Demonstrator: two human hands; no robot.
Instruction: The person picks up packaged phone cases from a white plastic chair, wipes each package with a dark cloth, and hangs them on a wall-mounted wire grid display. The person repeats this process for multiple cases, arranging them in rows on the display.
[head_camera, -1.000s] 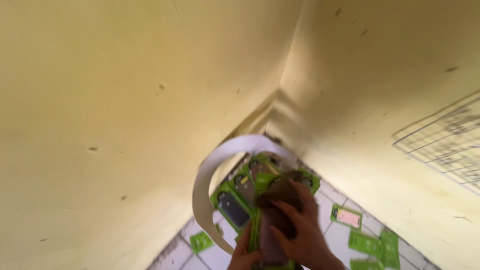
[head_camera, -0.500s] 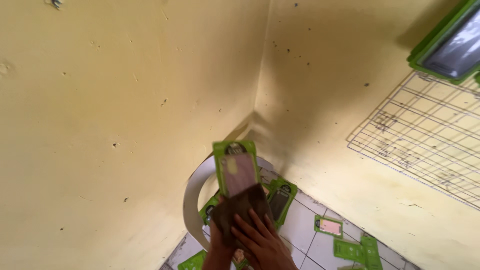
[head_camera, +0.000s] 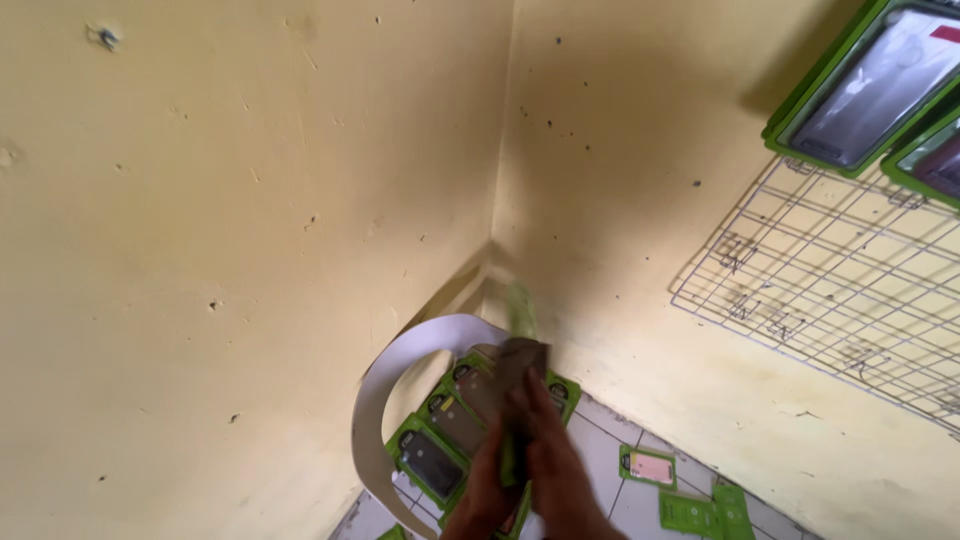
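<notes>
Since 0.5 s ago, the green package (head_camera: 519, 330) has turned edge-on above the white chair (head_camera: 385, 400); left hand (head_camera: 485, 485) and right hand (head_camera: 550, 465) both clasp it.

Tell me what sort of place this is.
Probably a small shop or stockroom for phone accessories. Green-framed packaged phone cases hang on a wire grid rack on the yellow wall, more packs lie piled on a white plastic chair, and others are strewn over the tiled floor.

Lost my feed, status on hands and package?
Both hands, left hand, right hand, grip green package, edge-on. White chair below holds more packages.
</notes>
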